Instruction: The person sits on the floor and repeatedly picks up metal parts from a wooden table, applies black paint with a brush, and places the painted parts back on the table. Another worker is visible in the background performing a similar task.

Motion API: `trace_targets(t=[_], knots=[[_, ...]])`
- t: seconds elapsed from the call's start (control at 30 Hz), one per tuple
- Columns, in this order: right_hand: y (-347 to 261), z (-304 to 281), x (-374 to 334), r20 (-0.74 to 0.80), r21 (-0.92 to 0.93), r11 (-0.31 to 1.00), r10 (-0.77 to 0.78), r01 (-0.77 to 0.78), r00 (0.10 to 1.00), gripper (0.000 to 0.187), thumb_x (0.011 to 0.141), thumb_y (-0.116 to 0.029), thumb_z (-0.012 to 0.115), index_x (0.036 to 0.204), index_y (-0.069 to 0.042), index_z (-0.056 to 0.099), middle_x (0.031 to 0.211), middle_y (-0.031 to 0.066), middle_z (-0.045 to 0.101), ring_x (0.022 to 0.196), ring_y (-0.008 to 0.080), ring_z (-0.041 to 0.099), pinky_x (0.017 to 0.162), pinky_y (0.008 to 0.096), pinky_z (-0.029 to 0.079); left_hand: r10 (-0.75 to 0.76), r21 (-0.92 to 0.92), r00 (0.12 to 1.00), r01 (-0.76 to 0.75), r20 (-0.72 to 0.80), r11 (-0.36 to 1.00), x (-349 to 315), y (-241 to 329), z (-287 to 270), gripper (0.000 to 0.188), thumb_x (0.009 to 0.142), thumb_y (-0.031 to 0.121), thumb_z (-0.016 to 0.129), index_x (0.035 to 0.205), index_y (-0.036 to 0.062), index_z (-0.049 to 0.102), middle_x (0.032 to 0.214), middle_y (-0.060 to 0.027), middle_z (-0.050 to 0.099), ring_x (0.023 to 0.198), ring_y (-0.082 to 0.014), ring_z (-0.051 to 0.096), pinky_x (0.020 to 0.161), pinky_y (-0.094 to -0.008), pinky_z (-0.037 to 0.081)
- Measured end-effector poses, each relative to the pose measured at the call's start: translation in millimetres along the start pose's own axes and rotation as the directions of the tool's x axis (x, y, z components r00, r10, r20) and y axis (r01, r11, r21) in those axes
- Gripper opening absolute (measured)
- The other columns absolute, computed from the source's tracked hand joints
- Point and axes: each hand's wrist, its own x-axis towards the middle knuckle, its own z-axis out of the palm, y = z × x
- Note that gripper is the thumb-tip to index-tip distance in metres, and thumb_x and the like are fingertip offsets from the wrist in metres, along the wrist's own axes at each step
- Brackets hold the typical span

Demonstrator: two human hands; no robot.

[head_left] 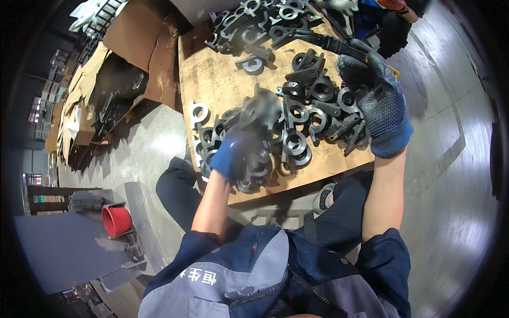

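Note:
My right hand, in a blue knit glove with a dark coated palm, is raised over the right edge of the wooden table. Its fingers are wrapped round a long, dark, narrow hand tool that points left; its exact kind I cannot make out. My left hand, also gloved in blue, is over the near left pile of metal ring brackets. Motion and a smudge blur its fingers, so whether it grips the grey bracket-like piece beyond it is unclear. Loose ring brackets lie all round both hands.
More ring brackets are heaped at the table's far end, with a small group nearer. A torn cardboard box stands beyond the left edge. A red bucket is at lower left. Another person is at far right.

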Motion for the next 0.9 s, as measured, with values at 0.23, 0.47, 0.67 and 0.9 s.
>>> trace_targets(t=[0.23,0.47,0.67,0.9], knots=[[4.3,-10.7,6.9,-0.162,0.371,0.927,0.128,-0.060,0.978,0.031,0.097,-0.011,0.052,0.126,0.000,0.056,0.117,0.0135,0.063,0.104,0.0214,0.065,0.089,0.0333,0.056,0.070,0.957,0.956,-0.280,0.286,-0.079,159.9,-38.3,21.0,0.023,0.077,0.024,0.062,0.087,0.0046,0.071,0.090,-0.0202,0.068,0.080,-0.0351,0.065,0.068,-0.0390,0.051],[-35.8,8.8,12.0,-0.100,0.766,0.613,0.414,-0.196,0.905,0.035,0.094,-0.021,0.057,0.122,0.000,0.059,0.109,0.0102,0.067,0.091,0.0156,0.066,0.080,0.0283,0.055,0.081,0.969,0.966,-0.243,0.246,-0.046,233.8,-79.6,27.2,0.041,0.085,0.041,0.054,0.107,0.0084,0.069,0.113,-0.0204,0.064,0.104,-0.0390,0.062,0.087,-0.0422,0.049],[-33.0,-2.7,11.5,-0.081,0.742,0.635,0.402,-0.214,0.912,0.035,0.095,-0.021,0.055,0.122,0.001,0.058,0.105,0.0111,0.067,0.090,0.0178,0.066,0.080,0.0305,0.055,-0.045,0.919,0.922,-0.387,0.385,-0.076,103.0,-9.7,84.1,0.033,0.078,0.033,0.064,0.098,0.0075,0.072,0.102,-0.0219,0.067,0.095,-0.0384,0.065,0.080,-0.0429,0.053],[16.3,-1.9,23.8,-0.069,0.778,0.613,0.296,-0.134,0.953,0.032,0.099,-0.018,0.049,0.126,-0.003,0.057,0.117,0.0092,0.064,0.101,0.0179,0.063,0.095,0.0338,0.050,-0.361,0.788,0.893,0.012,0.268,0.616,-43.6,-84.9,10.0,0.040,0.084,0.037,0.056,0.096,0.0005,0.066,0.080,-0.0162,0.067,0.071,-0.0252,0.064,0.066,-0.0389,0.050]])
